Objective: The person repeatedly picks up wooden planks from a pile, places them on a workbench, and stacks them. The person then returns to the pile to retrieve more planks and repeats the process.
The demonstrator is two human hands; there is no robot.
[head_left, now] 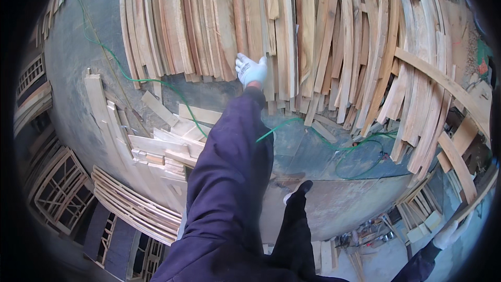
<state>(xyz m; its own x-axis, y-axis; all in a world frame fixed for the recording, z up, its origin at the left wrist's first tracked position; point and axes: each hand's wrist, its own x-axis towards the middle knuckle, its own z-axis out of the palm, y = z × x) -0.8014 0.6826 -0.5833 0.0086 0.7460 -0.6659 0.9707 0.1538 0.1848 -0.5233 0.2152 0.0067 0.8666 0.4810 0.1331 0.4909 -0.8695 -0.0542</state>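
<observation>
Here they are, the planks (209,26), a broad row of long, narrow timber lying side by side, pale tan next to reddish brown, near ends stepping in and out unevenly! On the left they run close to parallel; over to the right they're fanning, crossing, stacking on one another. And at the lower right, a single long board (477,196) slants across!

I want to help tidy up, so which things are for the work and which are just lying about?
Probably the job:
planks, left hand at their ends
board, right hand near it

Seemingly just lying about:
green cord
short pieces
slats
</observation>
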